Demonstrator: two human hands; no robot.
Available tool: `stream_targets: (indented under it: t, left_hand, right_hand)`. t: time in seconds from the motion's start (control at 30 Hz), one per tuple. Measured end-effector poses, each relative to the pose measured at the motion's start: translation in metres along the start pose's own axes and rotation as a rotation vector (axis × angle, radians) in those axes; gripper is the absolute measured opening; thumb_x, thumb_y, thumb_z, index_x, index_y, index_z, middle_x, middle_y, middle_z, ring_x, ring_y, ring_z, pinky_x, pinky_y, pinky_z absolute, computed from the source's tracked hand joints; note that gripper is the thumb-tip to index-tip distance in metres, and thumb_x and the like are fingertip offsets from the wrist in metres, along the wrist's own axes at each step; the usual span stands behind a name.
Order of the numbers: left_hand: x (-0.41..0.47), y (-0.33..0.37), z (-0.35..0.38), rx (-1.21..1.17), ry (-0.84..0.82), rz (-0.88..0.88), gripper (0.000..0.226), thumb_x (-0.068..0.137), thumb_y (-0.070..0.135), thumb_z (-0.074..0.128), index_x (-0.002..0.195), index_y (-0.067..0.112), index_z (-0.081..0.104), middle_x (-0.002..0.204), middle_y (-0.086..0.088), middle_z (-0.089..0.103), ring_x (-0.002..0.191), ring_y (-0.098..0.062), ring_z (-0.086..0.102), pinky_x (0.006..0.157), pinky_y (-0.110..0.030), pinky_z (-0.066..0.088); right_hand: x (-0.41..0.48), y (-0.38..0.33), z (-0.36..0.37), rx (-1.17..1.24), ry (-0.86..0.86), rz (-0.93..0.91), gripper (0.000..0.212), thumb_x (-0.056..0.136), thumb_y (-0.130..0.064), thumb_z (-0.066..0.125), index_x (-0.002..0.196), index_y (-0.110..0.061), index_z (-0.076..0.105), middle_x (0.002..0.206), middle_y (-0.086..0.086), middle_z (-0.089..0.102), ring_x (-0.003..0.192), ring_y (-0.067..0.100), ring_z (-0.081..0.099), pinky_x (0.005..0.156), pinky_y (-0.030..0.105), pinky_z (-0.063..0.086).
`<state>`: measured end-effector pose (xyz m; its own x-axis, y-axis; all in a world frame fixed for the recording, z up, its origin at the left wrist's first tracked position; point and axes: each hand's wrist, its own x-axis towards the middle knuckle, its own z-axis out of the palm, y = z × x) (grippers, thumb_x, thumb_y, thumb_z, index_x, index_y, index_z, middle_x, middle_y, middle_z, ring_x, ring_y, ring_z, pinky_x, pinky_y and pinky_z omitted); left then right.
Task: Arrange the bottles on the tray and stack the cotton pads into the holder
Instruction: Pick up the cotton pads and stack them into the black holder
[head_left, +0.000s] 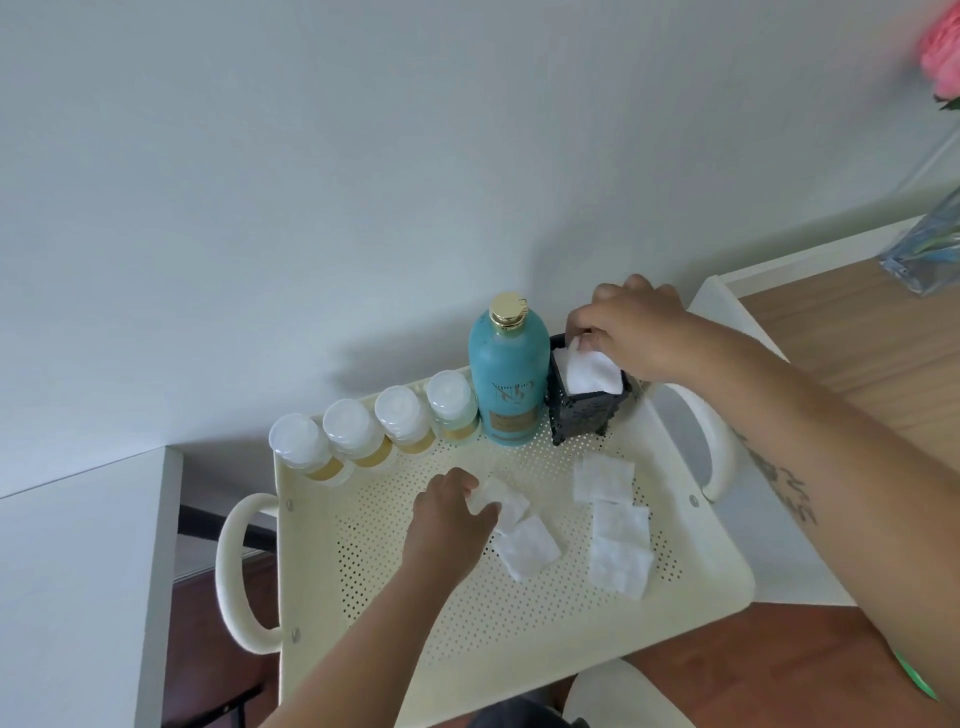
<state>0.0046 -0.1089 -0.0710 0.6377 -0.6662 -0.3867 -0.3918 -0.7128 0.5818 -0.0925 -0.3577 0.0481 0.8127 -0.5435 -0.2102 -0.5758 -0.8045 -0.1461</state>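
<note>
Left hand, nearest, fingers pinched on a loose cotton pad on the tray, likely queuing it. Right hand fingers clamp a pad into the black holder. Bottles line the rear edge.

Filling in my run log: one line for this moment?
right hand: pad into holder | left hand: picking pad | bottles: lined up on tray

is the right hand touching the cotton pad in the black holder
Touching: the head view shows the right hand pinching the cotton pad that sticks out of the black holder.
</note>
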Motion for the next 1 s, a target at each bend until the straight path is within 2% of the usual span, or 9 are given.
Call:
stream_targets:
  t: [0.1, 0.2, 0.3, 0.47, 0.57, 0.67, 0.83, 0.9, 1.0]
  left_hand:
    - [0.002, 0.002, 0.006, 0.053, 0.017, -0.015, 0.034, 0.088, 0.034, 0.065, 0.117, 0.019, 0.056, 0.111, 0.001, 0.057, 0.104, -0.02, 0.054, 0.086, -0.038, 0.051]
    - [0.003, 0.004, 0.008, 0.077, 0.044, -0.025, 0.028, 0.088, 0.03, 0.063, 0.113, 0.019, 0.057, 0.108, 0.002, 0.057, 0.102, -0.02, 0.053, 0.083, -0.039, 0.052]
    - [0.006, 0.003, 0.01, 0.06, 0.037, -0.043, 0.022, 0.089, 0.026, 0.062, 0.109, 0.02, 0.057, 0.103, 0.003, 0.06, 0.1, -0.02, 0.053, 0.079, -0.038, 0.053]
    - [0.009, -0.001, 0.013, 0.008, 0.011, -0.072, 0.016, 0.09, 0.021, 0.06, 0.106, 0.02, 0.062, 0.1, 0.001, 0.063, 0.103, -0.022, 0.055, 0.084, -0.04, 0.054]
    - [0.01, -0.002, 0.012, -0.022, -0.004, -0.073, 0.01, 0.087, 0.016, 0.058, 0.094, 0.023, 0.061, 0.097, 0.001, 0.062, 0.1, -0.02, 0.056, 0.079, -0.035, 0.055]
    - [0.009, -0.003, 0.01, -0.057, 0.002, -0.063, 0.008, 0.084, 0.015, 0.059, 0.087, 0.023, 0.059, 0.092, 0.005, 0.06, 0.093, -0.017, 0.057, 0.072, -0.03, 0.051]
    - [0.001, -0.006, 0.001, -0.251, 0.038, -0.059, 0.007, 0.085, 0.017, 0.06, 0.083, 0.024, 0.058, 0.083, 0.007, 0.062, 0.069, -0.007, 0.052, 0.051, -0.014, 0.039]
    - [-0.002, -0.004, -0.004, -0.334, 0.054, -0.055, 0.008, 0.087, 0.02, 0.063, 0.084, 0.026, 0.059, 0.083, 0.007, 0.066, 0.065, -0.006, 0.054, 0.048, -0.012, 0.039]
    - [-0.008, 0.003, -0.013, -0.493, 0.071, -0.029, 0.013, 0.091, 0.02, 0.065, 0.092, 0.032, 0.061, 0.083, 0.008, 0.071, 0.063, 0.001, 0.06, 0.051, -0.012, 0.047]
  right_hand:
    - [0.003, -0.005, 0.007, -0.023, 0.078, -0.056, 0.022, 0.096, -0.032, 0.047, 0.11, -0.039, 0.062, 0.102, -0.001, 0.051, 0.103, 0.028, 0.041, 0.083, 0.039, 0.029]
    - [-0.006, -0.006, 0.014, 0.077, 0.34, -0.08, 0.014, 0.09, -0.024, 0.061, 0.103, -0.026, 0.066, 0.1, 0.001, 0.058, 0.099, 0.03, 0.047, 0.081, 0.039, 0.031]
    - [-0.023, 0.0, 0.023, 0.112, 0.494, -0.077, 0.011, 0.089, -0.013, 0.06, 0.096, -0.019, 0.068, 0.095, 0.0, 0.064, 0.093, 0.032, 0.05, 0.076, 0.036, 0.033]
    - [-0.041, 0.005, 0.04, 0.151, 0.415, -0.105, 0.018, 0.09, -0.015, 0.055, 0.098, -0.02, 0.07, 0.103, -0.01, 0.068, 0.111, 0.028, 0.047, 0.087, 0.032, 0.026]
    - [-0.042, 0.002, 0.046, 0.114, 0.35, -0.099, 0.02, 0.094, -0.024, 0.05, 0.098, -0.021, 0.069, 0.108, -0.013, 0.067, 0.124, 0.03, 0.04, 0.094, 0.035, 0.026]
    - [-0.041, 0.0, 0.05, 0.048, 0.313, -0.08, 0.031, 0.096, -0.03, 0.042, 0.096, -0.019, 0.072, 0.112, -0.01, 0.067, 0.126, 0.033, 0.04, 0.099, 0.042, 0.027]
    - [-0.039, -0.006, 0.053, 0.027, 0.269, -0.038, 0.043, 0.094, -0.033, 0.028, 0.093, -0.024, 0.07, 0.113, -0.012, 0.067, 0.126, 0.031, 0.039, 0.101, 0.044, 0.025]
    - [-0.038, -0.008, 0.054, 0.046, 0.274, -0.023, 0.046, 0.092, -0.034, 0.025, 0.091, -0.025, 0.07, 0.112, -0.012, 0.067, 0.125, 0.032, 0.04, 0.101, 0.044, 0.026]
    - [-0.038, -0.01, 0.056, 0.067, 0.27, -0.014, 0.049, 0.09, -0.036, 0.02, 0.088, -0.028, 0.069, 0.11, -0.013, 0.067, 0.124, 0.032, 0.041, 0.1, 0.046, 0.027]
